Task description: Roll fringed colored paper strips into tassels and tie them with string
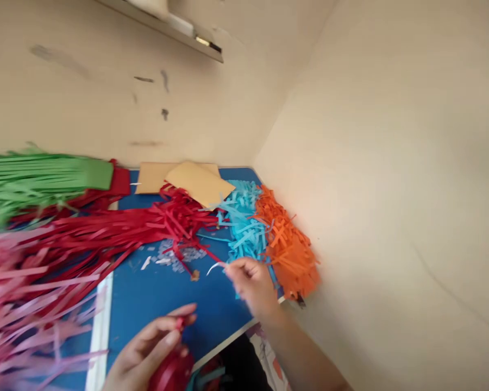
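Note:
My left hand (146, 350), low in the view, pinches the top of a bunched red paper piece (173, 369) that hangs below the fingers. Up and to the right, over the blue table (171, 296), my right hand (250, 279) holds a thin white strip (215, 266) between thumb and fingertips, one end curling out to the left. Just beyond that hand lie a heap of red paper strips (187, 217) and cut light-blue paper fringe (246, 228). The far end of the white strip is free.
Orange fringe (291, 250) lies at the table's right edge by the wall (391, 163). Green fringe (44, 174) and pink strips (44, 309) cover the left. Yellow-tan paper sheets (201, 184) rest at the back, with small clear-looking scraps (177, 255) in front. A shelf (179, 32) juts out above.

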Demonstrator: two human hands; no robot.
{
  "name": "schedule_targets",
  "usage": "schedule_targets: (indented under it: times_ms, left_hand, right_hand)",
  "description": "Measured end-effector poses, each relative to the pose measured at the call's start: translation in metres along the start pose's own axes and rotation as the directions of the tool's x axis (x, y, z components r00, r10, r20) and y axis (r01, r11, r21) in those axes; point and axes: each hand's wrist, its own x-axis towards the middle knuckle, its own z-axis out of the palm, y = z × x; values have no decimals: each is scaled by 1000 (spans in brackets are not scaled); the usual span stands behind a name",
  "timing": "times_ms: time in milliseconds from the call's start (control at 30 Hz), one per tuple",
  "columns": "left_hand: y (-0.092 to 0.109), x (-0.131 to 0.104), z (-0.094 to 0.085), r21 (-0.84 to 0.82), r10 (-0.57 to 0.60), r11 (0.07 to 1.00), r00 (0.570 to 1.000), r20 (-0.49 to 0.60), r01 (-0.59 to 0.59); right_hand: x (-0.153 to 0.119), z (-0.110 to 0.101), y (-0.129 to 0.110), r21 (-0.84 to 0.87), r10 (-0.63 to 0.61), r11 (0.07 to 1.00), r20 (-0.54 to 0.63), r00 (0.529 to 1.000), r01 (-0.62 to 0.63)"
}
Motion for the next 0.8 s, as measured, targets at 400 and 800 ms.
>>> schedule_targets:
  times_ms: [400, 800]
  left_hand:
    - [4, -15, -3, 2, 24, 1000, 985, 173, -25]
    - [8, -11, -9, -715, -347, 672, 935, -75, 192]
  right_hand:
    - [-20, 86, 1, 569, 207, 714, 387, 899, -409]
    - [-57, 84, -3, 48, -162, 987, 197, 967, 155]
